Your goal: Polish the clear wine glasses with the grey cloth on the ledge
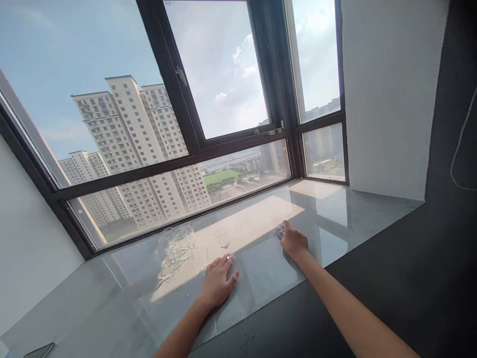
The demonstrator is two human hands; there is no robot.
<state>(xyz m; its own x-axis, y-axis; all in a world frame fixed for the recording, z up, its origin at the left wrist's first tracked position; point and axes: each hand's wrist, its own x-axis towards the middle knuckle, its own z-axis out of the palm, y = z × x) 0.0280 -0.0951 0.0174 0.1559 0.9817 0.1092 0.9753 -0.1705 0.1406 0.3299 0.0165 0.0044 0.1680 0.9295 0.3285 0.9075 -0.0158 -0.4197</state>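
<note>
On the glossy window sill (257, 278), my left hand (218, 282) lies palm down with its fingers apart. Its fingertips touch the foot of a clear wine glass (222, 237), which stands upright; whether they press on the foot I cannot tell. Farther right, my right hand (294, 241) is closed around a small crumpled grey-white cloth (280, 230) against the sill. Most of the cloth is hidden by the fingers. Left of my left hand, several more clear wine glasses (175, 248) stand grouped in the sunlight, their outlines overlapping.
A dark-framed window (238, 149) rises behind the sill, with handles on its frame. White walls (387, 99) close off both sides. At the lower left corner lies a dark flat object (40, 351), partly cut off. A cord (456, 154) hangs at the far right.
</note>
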